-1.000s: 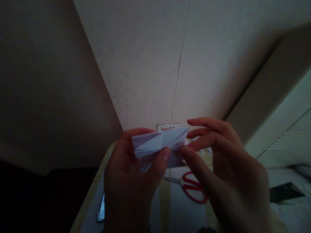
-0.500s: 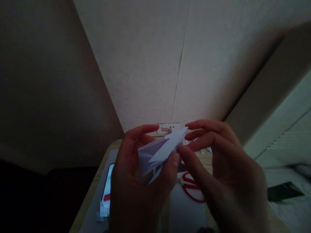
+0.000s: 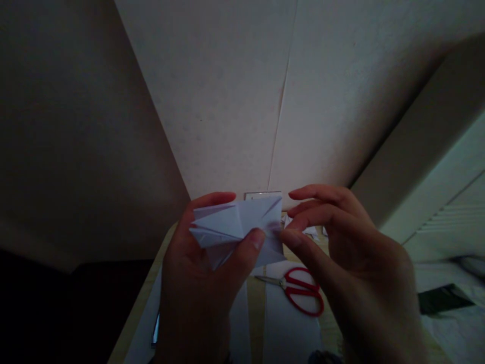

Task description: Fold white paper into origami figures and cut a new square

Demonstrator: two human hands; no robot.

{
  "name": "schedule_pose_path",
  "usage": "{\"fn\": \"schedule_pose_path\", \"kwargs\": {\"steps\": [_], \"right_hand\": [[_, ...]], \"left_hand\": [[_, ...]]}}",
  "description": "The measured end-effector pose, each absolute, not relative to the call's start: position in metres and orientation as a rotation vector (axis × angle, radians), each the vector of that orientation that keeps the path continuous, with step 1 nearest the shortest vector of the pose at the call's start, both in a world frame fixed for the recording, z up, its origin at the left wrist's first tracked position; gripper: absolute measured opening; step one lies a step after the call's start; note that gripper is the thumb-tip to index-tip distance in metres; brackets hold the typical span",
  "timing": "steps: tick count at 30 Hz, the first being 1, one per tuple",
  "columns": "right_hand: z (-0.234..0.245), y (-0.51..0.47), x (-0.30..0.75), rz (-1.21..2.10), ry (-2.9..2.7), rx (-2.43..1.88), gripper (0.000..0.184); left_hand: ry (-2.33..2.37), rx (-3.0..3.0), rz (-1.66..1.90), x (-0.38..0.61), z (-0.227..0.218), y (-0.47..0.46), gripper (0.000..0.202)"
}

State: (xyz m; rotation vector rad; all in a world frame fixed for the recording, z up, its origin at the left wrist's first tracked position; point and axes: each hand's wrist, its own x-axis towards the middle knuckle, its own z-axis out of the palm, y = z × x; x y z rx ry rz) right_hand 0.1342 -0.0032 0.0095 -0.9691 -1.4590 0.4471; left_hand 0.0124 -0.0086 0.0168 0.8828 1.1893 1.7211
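A piece of white folded paper (image 3: 250, 215) with several creased flaps is held up above the table. My left hand (image 3: 204, 273) grips it from the left, thumb pressed on its front face and fingers behind. At its right edge, the thumb and index finger of my right hand (image 3: 341, 253) pinch the paper, while the other fingers are bent and off it. Below the paper lie scissors (image 3: 303, 290) with red handles, their blades pointing left. They rest on white paper sheets (image 3: 288, 328).
The wooden table (image 3: 257, 313) stands against a pale wall (image 3: 227, 101). A wall socket (image 3: 261, 194) is partly hidden behind the folded paper. Small white paper pieces (image 3: 310, 231) lie at the table's back. The edge of a phone (image 3: 156, 326) shows beside my left wrist.
The folded paper has turned and spread, so a wider face with flaps shows. My left hand has shifted left, uncovering the scissors' blades and covering most of the phone.
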Motion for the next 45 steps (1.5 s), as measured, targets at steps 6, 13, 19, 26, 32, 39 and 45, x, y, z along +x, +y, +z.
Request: {"fn": "schedule_pose_path", "kwargs": {"steps": [6, 13, 19, 26, 32, 39, 45], "right_hand": [[0.01, -0.0013, 0.1317, 0.47, -1.434, -0.977, 0.012], [0.0122, -0.0027, 0.1333, 0.52, -1.439, -0.98, 0.014], [0.0128, -0.0042, 0.1342, 0.541, -1.441, -0.963, 0.017], [0.0147, -0.0068, 0.1347, 0.567, -1.432, -0.97, 0.02], [0.0144, -0.0054, 0.1362, 0.585, -1.44, -0.949, 0.021], [0.0168, -0.0043, 0.1361, 0.732, -1.418, -0.953, 0.015], [0.0161, -0.0067, 0.1368, 0.841, -1.458, -0.962, 0.008]], "left_hand": [[1.209, 0.884, 1.71, 0.0123, 0.0188, -0.01, 0.032], [1.257, 0.893, 1.769, 0.0151, 0.0206, -0.0113, 0.033], [1.278, 0.9, 1.802, 0.0182, 0.0194, -0.0111, 0.033], [1.265, 0.908, 1.792, 0.0183, 0.0185, -0.0136, 0.029], [1.244, 0.929, 1.792, 0.0192, 0.0172, -0.0139, 0.027], [1.274, 0.96, 1.779, 0.0196, 0.0179, -0.0151, 0.029], [1.389, 1.107, 1.728, 0.0198, 0.0225, -0.0145, 0.033]]}}
